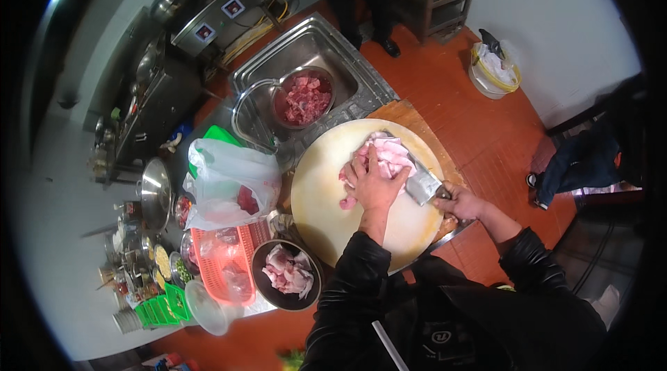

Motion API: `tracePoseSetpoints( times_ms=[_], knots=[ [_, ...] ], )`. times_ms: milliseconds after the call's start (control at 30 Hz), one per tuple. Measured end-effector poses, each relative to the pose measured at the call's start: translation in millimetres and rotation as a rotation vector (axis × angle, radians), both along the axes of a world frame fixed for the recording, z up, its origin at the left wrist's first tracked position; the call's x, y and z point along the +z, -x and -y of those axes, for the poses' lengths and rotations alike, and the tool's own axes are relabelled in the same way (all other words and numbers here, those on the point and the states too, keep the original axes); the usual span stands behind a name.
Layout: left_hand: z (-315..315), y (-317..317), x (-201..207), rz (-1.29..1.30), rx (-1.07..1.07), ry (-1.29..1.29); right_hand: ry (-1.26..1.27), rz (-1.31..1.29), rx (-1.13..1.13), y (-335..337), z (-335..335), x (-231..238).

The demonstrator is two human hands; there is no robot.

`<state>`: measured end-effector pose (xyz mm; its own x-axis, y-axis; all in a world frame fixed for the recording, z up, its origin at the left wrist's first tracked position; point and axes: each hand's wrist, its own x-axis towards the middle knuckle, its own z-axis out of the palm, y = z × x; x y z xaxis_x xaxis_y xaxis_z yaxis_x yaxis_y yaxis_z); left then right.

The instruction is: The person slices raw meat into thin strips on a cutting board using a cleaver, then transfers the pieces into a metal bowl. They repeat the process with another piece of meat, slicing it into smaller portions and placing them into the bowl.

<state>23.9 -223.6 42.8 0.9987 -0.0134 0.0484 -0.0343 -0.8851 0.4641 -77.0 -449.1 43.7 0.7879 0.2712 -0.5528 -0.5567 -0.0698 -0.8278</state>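
Observation:
Pale pink pieces of raw meat (394, 153) lie heaped on a round, cream-coloured chopping board (321, 194). My left hand (375, 183) is over the near left side of the heap, its fingers spread and pressing on the meat. In my right hand (460, 203), at the board's right edge, is the handle of a cleaver (422, 184). Its broad blade lies low and nearly flat over the board, and the heap covers much of it. A few small meat scraps (348, 202) sit left of my left fingers.
Beyond the board, a metal bowl of red meat (306, 100) stands in a steel sink (340, 58). To the left are a plastic bag (226, 176), a pink basket (215, 267) and a dark bowl of meat (286, 275). Two people stand nearby, partly visible. A bucket (494, 79) is on the floor.

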Motion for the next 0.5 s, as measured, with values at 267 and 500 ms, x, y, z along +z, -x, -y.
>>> tracePoseSetpoints(
  times_ms=[267, 500],
  knots=[
    [-29, 35, -14, 0.405, -0.006, 0.213, 0.017, -0.005, 0.208, 20, -44, 11],
    [-62, 65, 30, 0.482, 0.049, 0.331, 0.165, 0.077, 0.328, 35, -63, 62]
  ],
)
